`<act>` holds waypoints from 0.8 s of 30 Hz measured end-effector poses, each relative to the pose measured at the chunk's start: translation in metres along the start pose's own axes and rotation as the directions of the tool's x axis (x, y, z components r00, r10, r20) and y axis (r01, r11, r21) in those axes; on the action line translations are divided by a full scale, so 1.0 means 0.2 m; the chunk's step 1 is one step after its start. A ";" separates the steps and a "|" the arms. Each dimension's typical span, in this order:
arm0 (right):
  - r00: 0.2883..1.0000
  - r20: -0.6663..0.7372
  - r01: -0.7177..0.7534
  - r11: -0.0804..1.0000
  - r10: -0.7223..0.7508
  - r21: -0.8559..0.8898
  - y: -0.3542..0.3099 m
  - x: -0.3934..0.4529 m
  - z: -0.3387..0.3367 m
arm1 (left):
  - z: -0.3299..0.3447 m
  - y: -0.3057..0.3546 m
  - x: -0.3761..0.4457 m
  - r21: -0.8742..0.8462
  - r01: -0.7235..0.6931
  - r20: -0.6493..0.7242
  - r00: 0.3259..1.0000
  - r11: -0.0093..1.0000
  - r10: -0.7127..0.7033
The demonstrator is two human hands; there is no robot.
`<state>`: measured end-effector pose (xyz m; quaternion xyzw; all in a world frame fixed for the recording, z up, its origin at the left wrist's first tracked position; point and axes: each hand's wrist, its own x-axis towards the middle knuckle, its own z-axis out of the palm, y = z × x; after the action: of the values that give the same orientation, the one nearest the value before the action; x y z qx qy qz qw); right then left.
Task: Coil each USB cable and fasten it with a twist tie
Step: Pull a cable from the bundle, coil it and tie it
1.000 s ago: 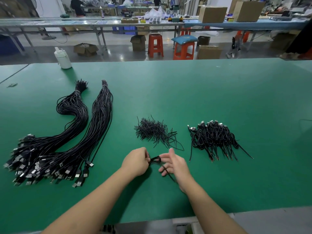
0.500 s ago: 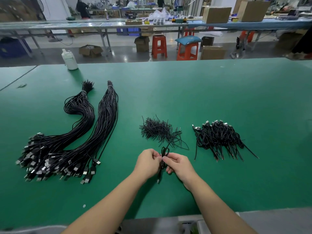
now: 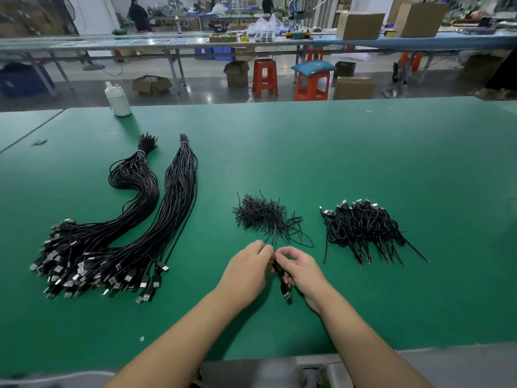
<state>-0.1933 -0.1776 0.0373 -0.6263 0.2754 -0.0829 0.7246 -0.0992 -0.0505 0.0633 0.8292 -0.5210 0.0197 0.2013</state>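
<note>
A green work table (image 3: 335, 152) fills a factory floor, with long benches (image 3: 167, 44), cardboard boxes (image 3: 359, 26) and orange stools (image 3: 264, 77) across the aisle behind it. A white bottle (image 3: 117, 100) stands at the table's far edge. Taking the loose pile of twist ties (image 3: 265, 217) at mid-table as the marker: two long bundles of uncoiled USB cables (image 3: 134, 219) lie well to its left, and a heap of finished coiled cables (image 3: 363, 228) lies to its right. Just in front of the ties, a person's left hand (image 3: 247, 271) and right hand (image 3: 300, 271) meet, fingers curled, both pinching one coiled USB cable (image 3: 281, 275) between them; its plug (image 3: 287, 296) hangs toward the table's near edge. Whether a tie is already on the coil cannot be told.
</note>
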 end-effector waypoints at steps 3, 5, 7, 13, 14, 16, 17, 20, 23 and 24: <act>0.993 0.116 -0.057 0.967 0.028 0.248 -0.05 -0.02 0.00 | -0.06 -0.02 0.01 -0.101 0.051 -0.084 0.995 0.994 -0.059; 0.982 0.188 -0.066 0.947 0.006 0.316 -0.09 -0.03 0.02 | -0.12 -0.04 0.03 -0.205 0.116 -0.128 0.981 0.972 -0.144; 0.982 0.187 -0.020 0.964 -0.031 0.264 -0.14 -0.03 0.04 | -0.17 -0.05 0.04 -0.293 0.142 -0.149 0.970 0.945 -0.192; 0.994 -0.025 0.110 0.976 -0.107 0.191 -0.24 0.01 0.09 | -0.29 -0.03 0.06 -0.370 0.094 -0.231 0.954 0.924 -0.190; 0.993 -0.043 0.113 0.976 -0.106 0.187 -0.25 0.01 0.10 | -0.30 -0.03 0.06 -0.348 0.082 -0.255 0.950 0.934 -0.179; 0.992 -0.058 0.124 0.975 -0.115 0.187 -0.26 0.01 0.12 | -0.31 -0.03 0.06 -0.263 0.050 -0.304 0.943 0.964 -0.132; 0.991 -0.065 0.126 0.973 -0.115 0.196 -0.27 0.01 0.12 | -0.32 -0.03 0.06 -0.210 0.027 -0.325 0.941 0.977 -0.096; 0.991 -0.061 0.127 0.965 -0.116 0.231 -0.31 -0.01 0.13 | -0.33 -0.03 0.06 -0.122 -0.053 -0.372 0.928 0.991 0.004; 0.991 -0.036 0.134 0.967 -0.129 0.215 -0.32 -0.03 0.13 | -0.33 -0.03 0.06 -0.043 -0.152 -0.412 0.903 0.987 0.121; 0.991 -0.037 0.131 0.970 -0.126 0.203 -0.32 -0.03 0.14 | -0.32 -0.03 0.06 -0.012 -0.178 -0.413 0.897 0.984 0.157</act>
<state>-0.1703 -0.1645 0.1025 -0.5639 0.2329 -0.1651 0.7749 -0.0765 -0.0356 0.1239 0.7534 -0.5368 0.1976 0.3243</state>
